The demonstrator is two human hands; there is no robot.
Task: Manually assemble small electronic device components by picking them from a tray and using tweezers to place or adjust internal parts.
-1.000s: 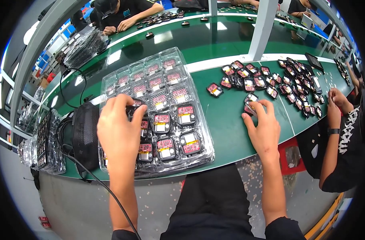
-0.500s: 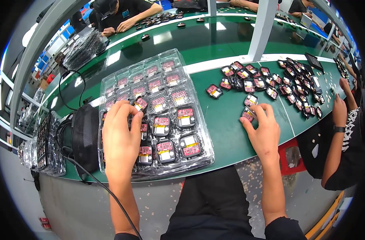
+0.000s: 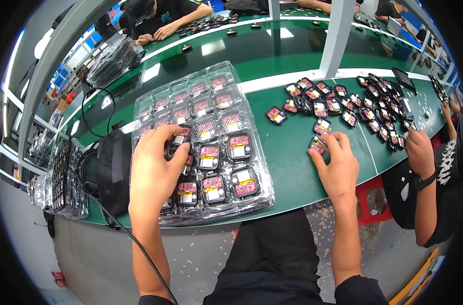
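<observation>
My left hand (image 3: 156,173) is over a clear plastic blister tray (image 3: 264,195). Between its thumb and fingers is a small black device case (image 3: 182,135) with a red circuit board inside, tilted above the tray pockets. Similar cases (image 3: 240,146) with white cells and yellow tape fill several near pockets; the far pockets hold none, and red boards show through from a layer below. To the right, my right hand (image 3: 339,170) pinches another device case (image 3: 318,146) at the green work surface (image 3: 287,178). One more case (image 3: 322,125) lies just beyond its fingertips.
A loose pile of device cases (image 3: 381,109) spreads to the right, near a co-worker's hand (image 3: 420,152). A black mesh pouch (image 3: 114,168) with a cable and stacked trays (image 3: 69,178) stand at left. A grey post (image 3: 337,43) rises behind, before a green conveyor (image 3: 190,63).
My left hand has turned slightly and shifted a little right with its device case. My right hand stays at its case, now tilted more. The co-worker's hand at right has moved nearer the pile.
</observation>
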